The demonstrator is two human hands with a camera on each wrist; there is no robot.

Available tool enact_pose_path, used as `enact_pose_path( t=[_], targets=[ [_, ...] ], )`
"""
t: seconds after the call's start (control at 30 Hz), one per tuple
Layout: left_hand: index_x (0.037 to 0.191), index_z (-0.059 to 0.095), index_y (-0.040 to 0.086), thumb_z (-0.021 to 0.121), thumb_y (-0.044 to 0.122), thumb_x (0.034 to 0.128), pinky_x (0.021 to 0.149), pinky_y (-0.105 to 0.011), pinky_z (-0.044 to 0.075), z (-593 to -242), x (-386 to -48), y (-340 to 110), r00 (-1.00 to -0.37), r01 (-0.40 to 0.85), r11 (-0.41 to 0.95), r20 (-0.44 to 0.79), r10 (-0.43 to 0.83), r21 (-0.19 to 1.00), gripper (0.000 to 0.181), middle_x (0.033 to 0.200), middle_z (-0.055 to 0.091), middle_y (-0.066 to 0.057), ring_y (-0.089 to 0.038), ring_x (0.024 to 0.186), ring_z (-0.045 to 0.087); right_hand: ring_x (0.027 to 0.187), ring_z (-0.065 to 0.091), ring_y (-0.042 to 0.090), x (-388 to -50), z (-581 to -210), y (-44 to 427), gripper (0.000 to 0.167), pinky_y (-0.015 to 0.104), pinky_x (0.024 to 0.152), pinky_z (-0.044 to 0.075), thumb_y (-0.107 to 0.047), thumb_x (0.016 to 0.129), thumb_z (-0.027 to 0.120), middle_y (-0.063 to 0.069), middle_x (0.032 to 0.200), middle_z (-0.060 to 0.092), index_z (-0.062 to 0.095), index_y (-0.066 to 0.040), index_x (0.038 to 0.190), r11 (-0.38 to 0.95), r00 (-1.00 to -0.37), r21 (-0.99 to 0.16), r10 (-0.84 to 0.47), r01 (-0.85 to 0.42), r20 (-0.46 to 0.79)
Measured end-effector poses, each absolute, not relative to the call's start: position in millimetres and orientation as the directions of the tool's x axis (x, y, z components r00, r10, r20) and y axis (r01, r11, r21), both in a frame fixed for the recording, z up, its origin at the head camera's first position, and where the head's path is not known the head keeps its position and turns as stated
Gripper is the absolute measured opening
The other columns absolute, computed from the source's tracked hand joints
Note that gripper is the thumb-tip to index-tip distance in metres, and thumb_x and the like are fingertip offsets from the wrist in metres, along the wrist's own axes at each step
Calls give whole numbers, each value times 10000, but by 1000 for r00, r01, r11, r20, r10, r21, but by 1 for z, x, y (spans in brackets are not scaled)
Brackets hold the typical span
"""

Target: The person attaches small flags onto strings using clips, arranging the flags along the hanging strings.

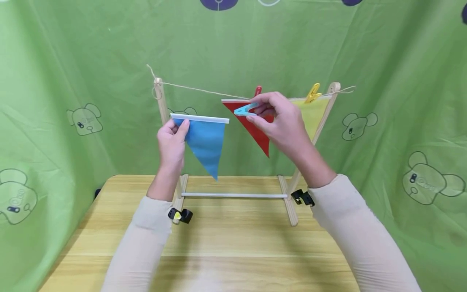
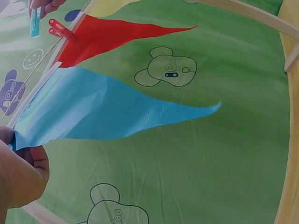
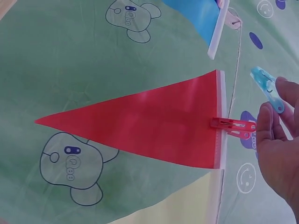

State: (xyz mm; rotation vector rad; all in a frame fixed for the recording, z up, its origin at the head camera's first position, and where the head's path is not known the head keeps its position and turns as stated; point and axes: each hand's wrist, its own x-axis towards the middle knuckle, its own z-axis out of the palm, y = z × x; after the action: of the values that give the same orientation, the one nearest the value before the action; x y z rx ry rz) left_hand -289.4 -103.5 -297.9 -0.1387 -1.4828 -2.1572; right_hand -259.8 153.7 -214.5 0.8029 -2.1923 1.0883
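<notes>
A blue triangular flag (image 1: 206, 140) with a white top band hangs from my left hand (image 1: 171, 142), pinched near its left corner between thumb and fingers. My right hand (image 1: 286, 121) pinches a light blue clothespin (image 1: 245, 110) by its handle end, tip pointing left, in front of a red flag (image 1: 255, 121). In the right wrist view a red clothespin (image 3: 231, 125) clamps that red flag to the string (image 1: 204, 90). Further right, a yellow flag (image 1: 313, 113) hangs under a yellow clothespin (image 1: 313, 93). The blue flag's band is apart from the red one in the right wrist view.
Two wooden posts, the left post (image 1: 160, 99) and the right post (image 1: 324, 115), hold the string's ends. A white rod (image 1: 233, 196) joins their feet on the wooden table (image 1: 233, 243). Behind stands a green curtain (image 1: 233, 48) with printed bear figures.
</notes>
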Motion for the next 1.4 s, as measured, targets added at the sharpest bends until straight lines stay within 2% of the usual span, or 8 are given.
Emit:
enact_pose_path(
  t=[0.2, 0.43, 0.83, 1.13, 1.4],
  targets=[
    [1078, 687, -86, 662, 29, 991, 798, -241, 561, -296, -293, -104, -853, 485, -287, 375, -363, 826, 146, 856, 691, 12, -103, 822, 623, 925, 679, 146, -260, -205, 147, 314, 149, 848, 560, -55, 887, 805, 107, 1098, 675, 683, -4, 1171, 490, -643, -471, -276, -734, 714],
    [1113, 688, -103, 666, 30, 989, 794, -241, 564, -294, -296, -103, -847, 493, -292, 375, -377, 820, 183, 856, 698, 22, -98, 823, 633, 904, 665, 127, -259, -192, 141, 311, 163, 840, 567, -80, 880, 819, 93, 1068, 685, 699, -14, 1159, 512, -617, -429, -282, -744, 734],
    [1111, 686, -108, 669, 32, 987, 828, -251, 559, -285, -303, -101, -848, 489, -293, 370, -378, 822, 187, 864, 686, 6, -105, 839, 620, 882, 648, 110, -266, -172, 134, 308, 188, 816, 544, -126, 881, 828, 74, 1040, 700, 726, -34, 1156, 587, -626, -376, -304, -717, 718],
    [1167, 671, -130, 663, 48, 996, 876, -271, 570, -278, -307, -102, -856, 470, -291, 350, -380, 833, 247, 898, 684, -18, -112, 869, 632, 886, 668, 130, -279, -161, 121, 301, 237, 841, 572, -132, 888, 824, 68, 1055, 718, 734, -28, 1156, 631, -675, -374, -338, -680, 656],
    [1138, 700, -78, 672, 73, 995, 918, -298, 576, -271, -309, -103, -861, 460, -282, 346, -372, 842, 210, 924, 687, -46, -141, 890, 636, 869, 673, 136, -285, -157, 115, 298, 230, 844, 576, -141, 893, 819, 74, 1044, 717, 735, -19, 1151, 638, -671, -354, -359, -684, 649]
  ],
)
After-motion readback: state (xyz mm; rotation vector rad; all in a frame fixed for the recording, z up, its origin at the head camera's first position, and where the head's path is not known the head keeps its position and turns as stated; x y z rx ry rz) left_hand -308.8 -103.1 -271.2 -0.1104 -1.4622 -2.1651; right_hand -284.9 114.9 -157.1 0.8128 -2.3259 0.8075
